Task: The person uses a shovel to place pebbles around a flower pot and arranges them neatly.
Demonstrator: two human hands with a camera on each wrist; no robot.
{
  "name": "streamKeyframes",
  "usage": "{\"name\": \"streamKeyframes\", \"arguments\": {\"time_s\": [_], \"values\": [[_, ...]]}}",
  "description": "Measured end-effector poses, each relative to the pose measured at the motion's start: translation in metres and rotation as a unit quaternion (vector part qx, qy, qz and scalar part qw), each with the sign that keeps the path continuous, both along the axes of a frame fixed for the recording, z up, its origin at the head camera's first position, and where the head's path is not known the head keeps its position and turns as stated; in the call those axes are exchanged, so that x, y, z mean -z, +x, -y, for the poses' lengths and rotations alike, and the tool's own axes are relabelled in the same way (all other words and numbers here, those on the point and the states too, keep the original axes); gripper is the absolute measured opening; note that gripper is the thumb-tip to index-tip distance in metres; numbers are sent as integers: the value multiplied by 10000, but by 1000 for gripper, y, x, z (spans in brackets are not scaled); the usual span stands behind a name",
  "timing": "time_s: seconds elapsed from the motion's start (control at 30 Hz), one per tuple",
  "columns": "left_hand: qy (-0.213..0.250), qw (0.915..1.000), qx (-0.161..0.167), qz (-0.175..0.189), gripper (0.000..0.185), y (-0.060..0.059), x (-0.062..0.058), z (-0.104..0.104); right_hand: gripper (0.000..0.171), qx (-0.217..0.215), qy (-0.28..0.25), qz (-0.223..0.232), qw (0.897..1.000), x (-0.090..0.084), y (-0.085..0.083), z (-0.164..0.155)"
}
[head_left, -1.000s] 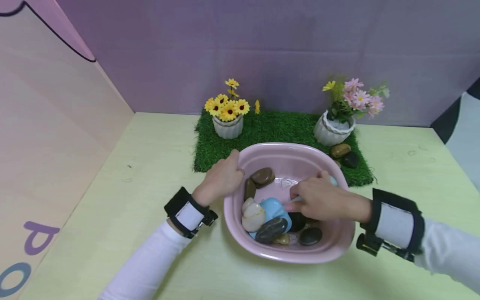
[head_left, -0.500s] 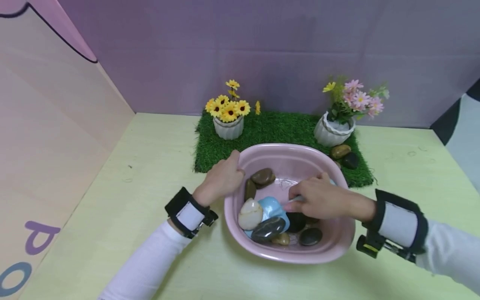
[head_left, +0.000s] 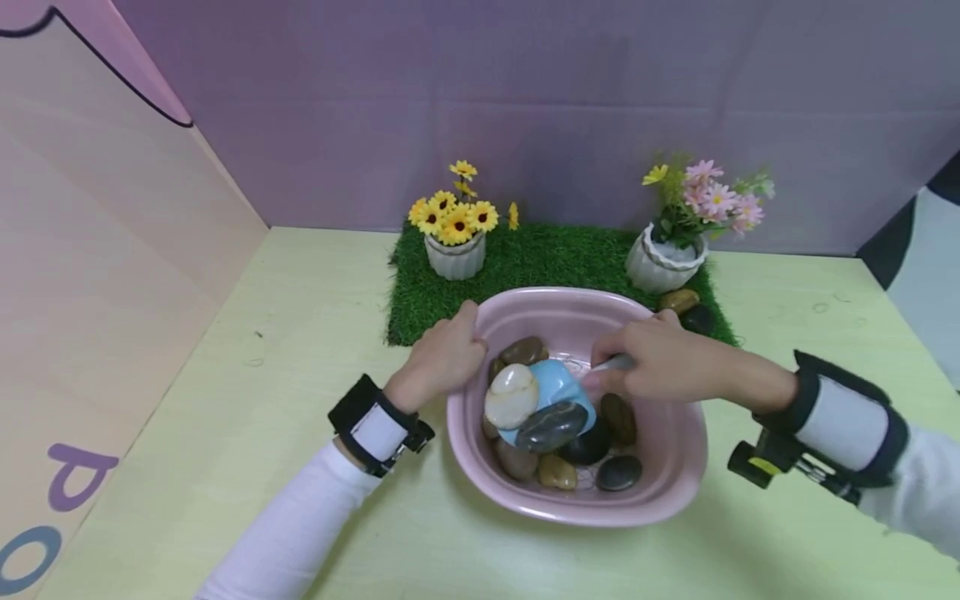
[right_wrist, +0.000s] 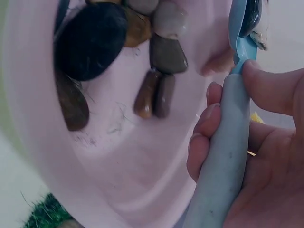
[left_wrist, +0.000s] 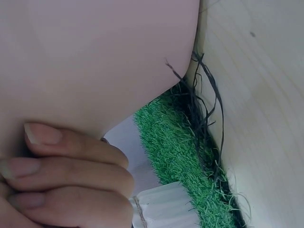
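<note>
A pink basin (head_left: 577, 508) holds several smooth stones. At its left rim my left hand (head_left: 442, 354) grips the edge; in the left wrist view its curled fingers (left_wrist: 71, 173) lie against the outer wall. My right hand (head_left: 667, 362) grips the grey handle (right_wrist: 221, 156) of a small blue hand shovel (head_left: 555, 382), thumb near the neck. On the shovel's blade lie a cream stone (head_left: 512, 396) and a dark grey stone (head_left: 552, 427). Below it in the basin are a black stone (head_left: 587, 443), a brown stone (head_left: 618, 418) and a tan stone (head_left: 557, 472).
Behind the basin lies a green turf mat (head_left: 555, 254). On it stand a pot of yellow flowers (head_left: 455, 255) and a pot of pink flowers (head_left: 663, 260), with loose stones (head_left: 678, 301) beside the latter. The pale table (head_left: 315, 333) extends on both sides.
My right hand has risen and moved right and away from me, lifting the shovel with its stones off the others. More stones below now show. The left hand has stayed on the rim.
</note>
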State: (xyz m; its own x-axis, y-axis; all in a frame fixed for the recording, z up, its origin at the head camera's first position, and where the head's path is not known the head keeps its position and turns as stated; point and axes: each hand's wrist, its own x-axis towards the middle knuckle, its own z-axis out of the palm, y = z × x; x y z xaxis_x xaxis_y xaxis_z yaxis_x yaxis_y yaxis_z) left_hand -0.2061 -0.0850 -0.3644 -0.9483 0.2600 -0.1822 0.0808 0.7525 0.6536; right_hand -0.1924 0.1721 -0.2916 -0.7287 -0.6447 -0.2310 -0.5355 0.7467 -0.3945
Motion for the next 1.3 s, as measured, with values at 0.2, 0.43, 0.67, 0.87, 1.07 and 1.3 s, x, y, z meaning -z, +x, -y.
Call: {"name": "streamKeyframes", "arguments": {"time_s": [0.2,0.43,0.67,0.87,1.07,1.3], "values": [[-35,10000,8,29,42,0,0,0,13,126,155,-250,9995,-10,-7,-6],[-65,10000,-13,43,45,-1,1,1,20,291,243,-441,9983,-25,-15,-16],[13,9999,-9,101,47,-1,1,1,21,548,222,-229,9980,-37,-21,-21],[19,10000,-12,65,45,-1,1,0,24,745,368,-140,9964,-45,-26,-26],[4,10000,-3,42,45,-1,0,0,25,890,409,-113,9951,-51,-33,-32],[31,10000,8,6,45,-1,3,0,29,1114,259,26,9934,-52,-43,-40]]}}
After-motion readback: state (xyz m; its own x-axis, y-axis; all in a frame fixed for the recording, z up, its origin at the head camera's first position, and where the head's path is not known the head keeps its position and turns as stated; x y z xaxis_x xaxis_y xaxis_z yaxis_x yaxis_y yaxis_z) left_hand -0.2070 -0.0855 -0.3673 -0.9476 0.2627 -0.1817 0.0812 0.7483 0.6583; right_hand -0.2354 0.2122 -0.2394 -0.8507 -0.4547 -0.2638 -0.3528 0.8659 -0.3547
